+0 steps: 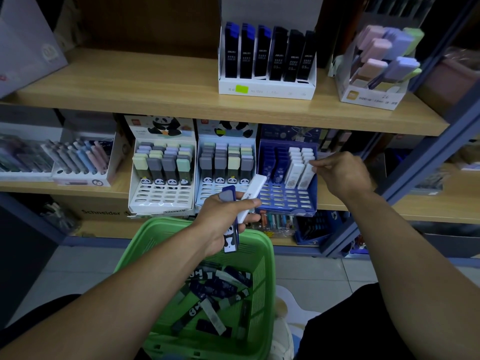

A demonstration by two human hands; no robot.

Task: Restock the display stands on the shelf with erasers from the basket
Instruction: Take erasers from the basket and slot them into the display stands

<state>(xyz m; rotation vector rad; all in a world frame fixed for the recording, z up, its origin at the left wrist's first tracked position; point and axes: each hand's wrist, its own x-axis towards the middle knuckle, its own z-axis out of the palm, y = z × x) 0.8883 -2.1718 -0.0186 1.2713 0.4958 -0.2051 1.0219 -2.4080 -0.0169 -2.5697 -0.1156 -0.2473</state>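
A green basket (pixel 255 252) in front of me holds several loose erasers (pixel 213 294). Above its far rim my left hand (pixel 223 219) grips a small bundle: a dark panda-print eraser (pixel 230 240) and a long white eraser (pixel 253 192). On the middle shelf stands a blue display stand (pixel 288 201), partly filled with white erasers (pixel 298 162). My right hand (pixel 340 172) reaches to that stand's right side and pinches the front white eraser (pixel 306 175) in the right column. Two white panda display stands (pixel 162 198) (pixel 224 165) sit to the left.
The upper wooden shelf (pixel 155 81) carries a white box of dark lead cases (pixel 267 61) and a box of pastel items (pixel 376 71). Pastel pen boxes (pixel 83 159) stand at the middle shelf's left. A blue metal upright (pixel 426 162) borders the right.
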